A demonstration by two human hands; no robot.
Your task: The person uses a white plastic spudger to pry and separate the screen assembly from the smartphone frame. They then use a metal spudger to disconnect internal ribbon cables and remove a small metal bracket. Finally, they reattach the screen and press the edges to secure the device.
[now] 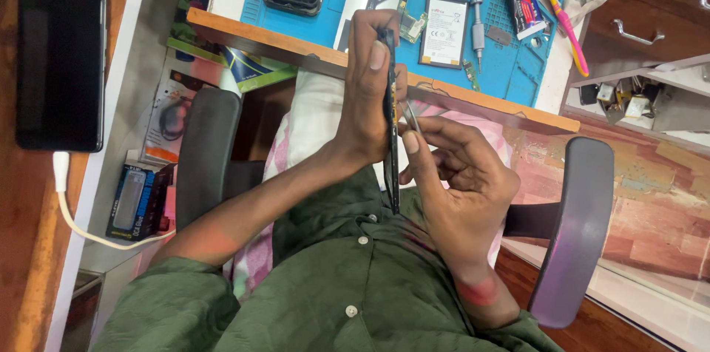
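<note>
Leaving a black phone point(61, 63) plugged into a white cable point(63, 197) well off to the left of the fingers. Gripping a thin dark panel point(390, 137) edge-on with the left hand point(366, 100), fingers closed around it and thumb pressing flat along its near face, holding it upright above the lap, in front of the table point(296, 45) edge. Pinching a slim metal tool point(411, 117) in the right hand point(458, 189), fingers closed on it, tip touching the panel's right face about halfway down its length. Apparently working along the panel's edge or seam, in the middle of a prying or picking step rather than at its end; not possible to tell whether anything is lifting yet. Needing, for the next move, a steady left-hand grip and only light, shallow pressure from the tool, keeping the tip close to the edge. Keeping a loose battery point(444, 30), a small screwdriver point(477, 26) and a pink and yellow toothbrush point(566, 26) on the blue mat point(510, 63) beyond and to the right of the fingers.
</note>
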